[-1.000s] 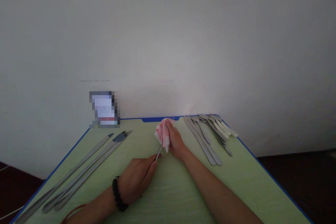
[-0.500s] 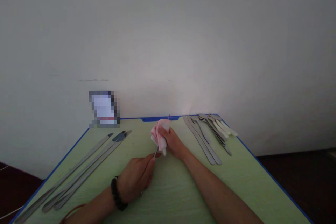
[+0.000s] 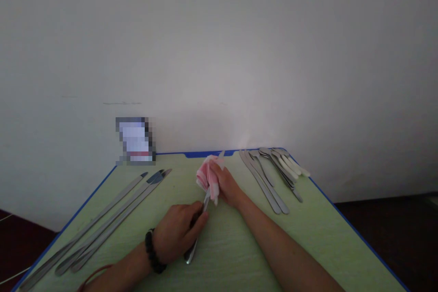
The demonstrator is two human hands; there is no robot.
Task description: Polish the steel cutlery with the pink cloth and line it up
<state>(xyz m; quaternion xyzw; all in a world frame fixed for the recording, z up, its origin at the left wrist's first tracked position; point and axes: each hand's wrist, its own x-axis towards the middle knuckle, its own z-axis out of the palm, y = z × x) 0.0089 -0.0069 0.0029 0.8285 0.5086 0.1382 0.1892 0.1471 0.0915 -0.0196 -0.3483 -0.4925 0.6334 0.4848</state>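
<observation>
My left hand (image 3: pixel 178 232), with a dark bead bracelet on the wrist, is closed around the handle of a metal knife (image 3: pixel 200 223) that slants up and away from me. My right hand (image 3: pixel 226 185) grips a pink and white cloth (image 3: pixel 207 177) bunched around the upper part of that knife. The knife's tip pokes out above the cloth near the table's far edge. Its handle end shows below my left hand.
A green table with a blue rim (image 3: pixel 205 153) stands against a pale wall. Several long knives (image 3: pixel 112 221) lie on the left. Several knives and spoons (image 3: pixel 273 173) lie in a row at the far right. A blurred card (image 3: pixel 135 141) stands at the back left.
The knife has slid toward me through the cloth, so its handle end now shows below my left hand. The right hand and cloth shifted slightly left.
</observation>
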